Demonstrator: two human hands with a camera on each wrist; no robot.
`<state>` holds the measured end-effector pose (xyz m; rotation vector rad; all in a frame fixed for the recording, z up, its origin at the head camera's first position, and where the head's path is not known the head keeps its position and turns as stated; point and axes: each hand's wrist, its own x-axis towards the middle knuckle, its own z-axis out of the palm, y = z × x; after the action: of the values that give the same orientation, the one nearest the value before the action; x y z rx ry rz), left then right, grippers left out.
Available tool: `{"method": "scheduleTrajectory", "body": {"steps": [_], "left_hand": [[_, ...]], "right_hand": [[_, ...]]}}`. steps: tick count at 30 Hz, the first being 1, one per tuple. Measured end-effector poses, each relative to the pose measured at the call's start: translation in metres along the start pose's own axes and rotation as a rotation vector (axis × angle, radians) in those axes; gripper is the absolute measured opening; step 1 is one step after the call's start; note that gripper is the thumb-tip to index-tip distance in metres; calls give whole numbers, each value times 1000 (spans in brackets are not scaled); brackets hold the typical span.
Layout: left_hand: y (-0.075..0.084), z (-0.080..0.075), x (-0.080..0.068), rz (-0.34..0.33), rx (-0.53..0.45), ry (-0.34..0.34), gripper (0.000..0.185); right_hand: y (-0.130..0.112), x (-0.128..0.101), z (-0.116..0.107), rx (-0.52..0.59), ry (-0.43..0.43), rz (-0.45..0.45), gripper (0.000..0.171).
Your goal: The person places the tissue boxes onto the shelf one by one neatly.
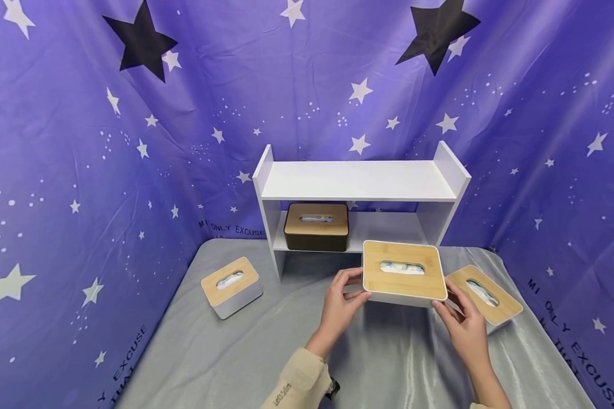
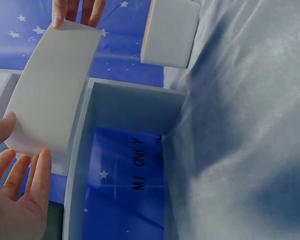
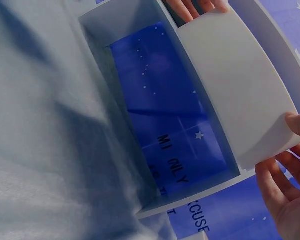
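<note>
Both hands hold a white tissue box [image 1: 404, 254] with a wooden lid, raised in front of the shelf's lower right part. The left hand [image 1: 339, 307] grips its left end, thumb on the near side and fingers spread beneath. At the right end, the right hand [image 1: 462, 326] pinches the box between thumb and fingers. Through the slot in the lid a bit of tissue packet shows. Both wrist views catch the box's white side, in the left one as a pale panel [image 2: 55, 90] in front of the shelf's edge.
A white two-level shelf [image 1: 358, 179] stands at the back. On its lower board sits a black tissue box [image 1: 314, 243] with a wooden lid. Another white tissue box [image 1: 241, 298] rests at the left on the grey cloth [image 1: 184, 352]; a third [image 1: 503, 307] lies right, partly behind the right hand.
</note>
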<state>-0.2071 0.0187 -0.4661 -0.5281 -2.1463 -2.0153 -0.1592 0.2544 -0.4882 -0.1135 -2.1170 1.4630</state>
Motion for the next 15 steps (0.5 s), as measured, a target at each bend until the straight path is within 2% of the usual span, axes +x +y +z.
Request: {"method": "scheduleTrajectory", "body": {"steps": [7, 15], "left_hand": [[-21, 4, 13, 14, 51, 23, 49], [-20, 2, 25, 41, 39, 25, 54]], "right_hand": [[-3, 10, 3, 14, 23, 4, 52], [-5, 25, 11, 62, 61, -1, 48]]}}
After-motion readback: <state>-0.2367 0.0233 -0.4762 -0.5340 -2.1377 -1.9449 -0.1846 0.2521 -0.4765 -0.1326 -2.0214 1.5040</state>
